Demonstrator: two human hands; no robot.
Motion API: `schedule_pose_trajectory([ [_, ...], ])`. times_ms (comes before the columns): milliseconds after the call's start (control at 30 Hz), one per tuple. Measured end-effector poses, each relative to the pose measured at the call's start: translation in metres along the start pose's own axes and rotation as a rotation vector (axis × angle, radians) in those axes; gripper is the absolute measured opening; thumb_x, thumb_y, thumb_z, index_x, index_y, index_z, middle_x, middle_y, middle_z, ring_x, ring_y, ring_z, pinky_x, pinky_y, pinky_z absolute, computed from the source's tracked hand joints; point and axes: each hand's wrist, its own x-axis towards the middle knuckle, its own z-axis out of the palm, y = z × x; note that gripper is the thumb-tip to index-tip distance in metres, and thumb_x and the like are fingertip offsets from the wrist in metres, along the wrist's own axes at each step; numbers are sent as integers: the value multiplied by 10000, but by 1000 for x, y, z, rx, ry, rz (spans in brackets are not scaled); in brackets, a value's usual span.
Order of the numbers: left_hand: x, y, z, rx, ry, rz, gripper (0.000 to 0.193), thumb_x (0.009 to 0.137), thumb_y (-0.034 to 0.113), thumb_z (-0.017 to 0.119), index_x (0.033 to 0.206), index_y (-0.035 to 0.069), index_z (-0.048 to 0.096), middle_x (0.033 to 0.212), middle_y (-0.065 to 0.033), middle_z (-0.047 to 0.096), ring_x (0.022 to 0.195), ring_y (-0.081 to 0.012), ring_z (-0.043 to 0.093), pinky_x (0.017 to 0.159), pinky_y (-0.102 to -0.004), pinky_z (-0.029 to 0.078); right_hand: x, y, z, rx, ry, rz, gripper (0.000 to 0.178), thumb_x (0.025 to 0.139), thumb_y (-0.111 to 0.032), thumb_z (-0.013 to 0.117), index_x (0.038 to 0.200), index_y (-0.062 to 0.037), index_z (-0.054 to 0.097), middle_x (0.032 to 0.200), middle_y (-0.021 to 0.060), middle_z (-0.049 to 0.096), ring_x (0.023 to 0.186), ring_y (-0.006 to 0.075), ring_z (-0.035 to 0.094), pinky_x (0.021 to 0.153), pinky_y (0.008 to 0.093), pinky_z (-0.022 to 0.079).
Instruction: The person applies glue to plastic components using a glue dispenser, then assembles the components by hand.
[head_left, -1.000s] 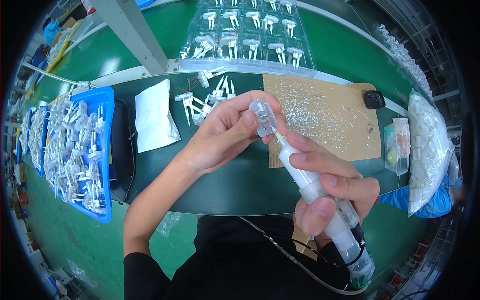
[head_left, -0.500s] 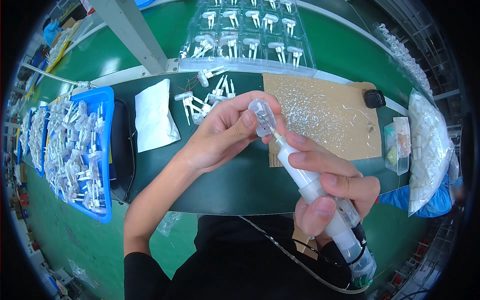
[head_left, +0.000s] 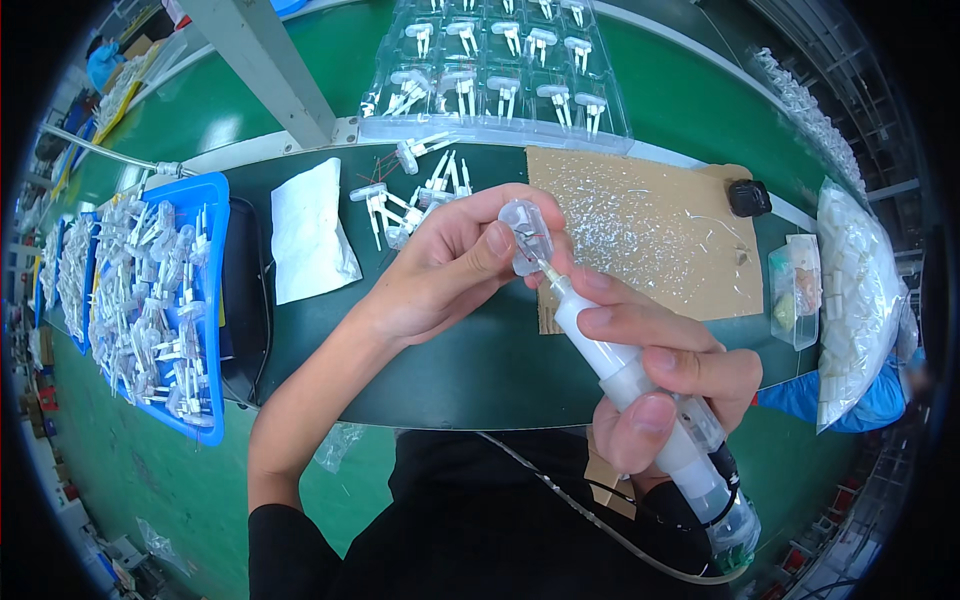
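Observation:
My left hand (head_left: 445,265) pinches a small clear plastic housing (head_left: 524,232) between thumb and fingers above the bench. Thin reddish wire shows inside the housing. In my right hand (head_left: 690,375) is a white glue syringe (head_left: 600,330) with a narrow tip, held at a slant like a pen. Its tip touches or nearly touches the lower end of the housing; the exact contact is too small to tell. Beyond my left hand lie several loose clear parts with white prongs (head_left: 375,205), some with red wires.
A blue bin (head_left: 215,300) of similar parts stands at the left, near a white paper sheet (head_left: 310,235). A clear compartment tray (head_left: 480,125) of parts is at the back. Cardboard (head_left: 690,260) with white specks lies right, beside a small clear box (head_left: 795,300) and a bulging plastic bag (head_left: 855,300).
The rear end of the glue syringe has swung slightly to the right. The housing has tilted a little; both hands keep their hold and have otherwise hardly moved.

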Motion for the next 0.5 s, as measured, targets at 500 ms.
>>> schedule_pose_trajectory([
  [500, 0, 0, 0, 16, 3, 31, 444, 840, 418, 620, 1088, 86, 462, 907, -29, 544, 876, -126, 507, 783, -273, 398, 0, 2, 1, -31, 35, -13, 187, 937, -176, 391, 960, -8, 310, 927, 290, 583, 917, 406, 626, 826, 453, 521],
])
